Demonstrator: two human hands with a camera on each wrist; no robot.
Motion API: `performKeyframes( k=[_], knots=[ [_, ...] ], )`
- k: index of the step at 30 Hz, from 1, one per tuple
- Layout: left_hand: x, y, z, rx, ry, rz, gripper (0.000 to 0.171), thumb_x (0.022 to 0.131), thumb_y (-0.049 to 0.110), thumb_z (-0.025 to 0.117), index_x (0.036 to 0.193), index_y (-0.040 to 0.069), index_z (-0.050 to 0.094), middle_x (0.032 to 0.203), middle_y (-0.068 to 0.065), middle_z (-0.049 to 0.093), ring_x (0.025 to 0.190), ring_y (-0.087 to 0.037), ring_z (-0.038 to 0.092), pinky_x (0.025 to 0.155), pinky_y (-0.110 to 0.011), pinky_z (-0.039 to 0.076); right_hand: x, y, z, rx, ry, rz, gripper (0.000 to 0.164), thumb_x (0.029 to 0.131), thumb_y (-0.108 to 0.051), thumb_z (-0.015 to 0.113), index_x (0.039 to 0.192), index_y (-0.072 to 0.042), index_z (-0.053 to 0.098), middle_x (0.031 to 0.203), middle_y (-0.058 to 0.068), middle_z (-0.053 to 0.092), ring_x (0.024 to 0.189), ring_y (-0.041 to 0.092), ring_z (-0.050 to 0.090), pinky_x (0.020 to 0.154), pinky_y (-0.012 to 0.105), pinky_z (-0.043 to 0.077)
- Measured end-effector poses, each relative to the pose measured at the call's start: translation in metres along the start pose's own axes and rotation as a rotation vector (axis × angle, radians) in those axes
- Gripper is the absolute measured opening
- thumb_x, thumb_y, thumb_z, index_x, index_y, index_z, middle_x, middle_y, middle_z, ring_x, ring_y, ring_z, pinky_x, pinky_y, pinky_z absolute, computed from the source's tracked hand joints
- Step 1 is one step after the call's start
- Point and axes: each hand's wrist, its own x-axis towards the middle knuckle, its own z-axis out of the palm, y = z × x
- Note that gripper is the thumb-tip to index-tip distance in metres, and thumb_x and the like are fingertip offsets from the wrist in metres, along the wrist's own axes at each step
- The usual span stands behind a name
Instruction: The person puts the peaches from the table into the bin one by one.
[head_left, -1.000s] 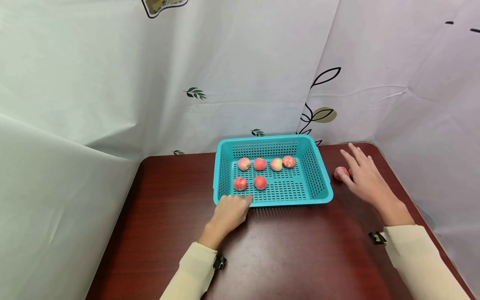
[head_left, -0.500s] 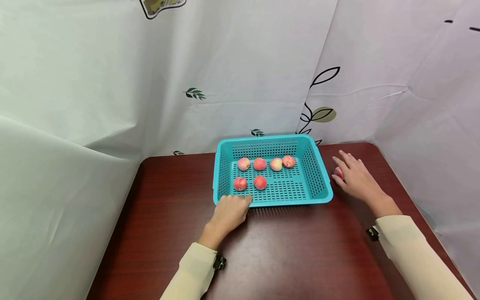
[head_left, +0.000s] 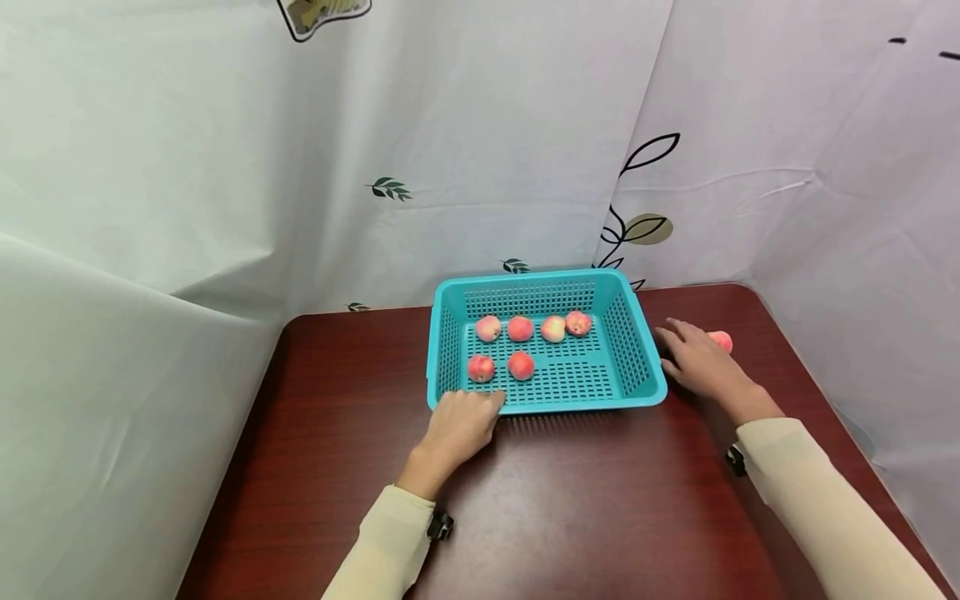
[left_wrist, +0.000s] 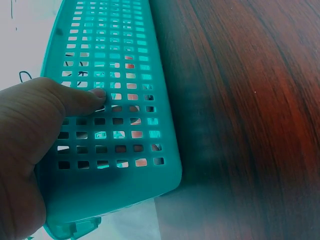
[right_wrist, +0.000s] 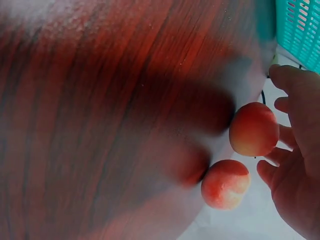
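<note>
My left hand (head_left: 461, 423) grips the front rim of a turquoise plastic basket (head_left: 585, 406); in the left wrist view its thumb (left_wrist: 80, 100) lies against the slotted outer wall. Several red-and-yellow peaches sit inside, such as this front peach (head_left: 521, 365). Right of the basket, my right hand (head_left: 697, 362) reaches over the table with loosely bent fingers. Two peaches lie there. In the right wrist view the nearer peach (right_wrist: 254, 129) is right by the fingers, with the thumb apart from it; the hand hides it in the head view. The other peach (head_left: 722, 341) shows beyond the knuckles.
The dark red-brown wooden table (head_left: 322, 433) has rounded back corners. A white printed cloth (head_left: 480, 150) hangs behind it and along both sides. The basket stands near the table's back edge.
My right hand has moved left and down toward the basket's right side, covering one peach and uncovering another at its right. My left hand and the basket have stayed still.
</note>
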Motion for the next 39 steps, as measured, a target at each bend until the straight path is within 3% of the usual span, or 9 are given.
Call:
performKeyframes(
  k=[16,27,39],
  knots=[
    [0.0,0.001,-0.001,-0.009,-0.004,0.003,0.027,0.095,0.005,0.062,0.073,0.017,0.05,0.052,0.005,0.027,0.044,-0.009,0.025,0.042,-0.025,0.016,0.003,0.008,0.01,0.047,-0.026,-0.044,0.051,0.094,-0.009,0.072,0.137,0.01,0.053,0.136,0.036,0.053,0.125,0.055,0.051,0.104,0.068,0.043],
    [0.0,0.001,-0.001,-0.006,0.006,-0.001,0.027,0.094,0.005,0.062,0.073,0.017,0.05,0.053,0.006,0.027,0.045,-0.009,0.023,0.043,-0.025,0.014,0.004,0.008,0.009,0.085,-0.043,-0.02,0.033,0.095,-0.005,0.068,0.125,0.007,0.061,0.116,0.031,0.058,0.108,0.048,0.056,0.091,0.064,0.05],
    [-0.001,0.002,-0.001,-0.016,0.014,-0.007,0.028,0.094,0.005,0.062,0.072,0.017,0.049,0.053,0.006,0.029,0.046,-0.009,0.024,0.042,-0.026,0.016,0.002,0.003,-0.001,0.123,-0.003,0.004,0.011,0.095,-0.002,0.065,0.103,0.001,0.057,0.115,0.031,0.053,0.105,0.049,0.053,0.087,0.064,0.05]
  ],
)
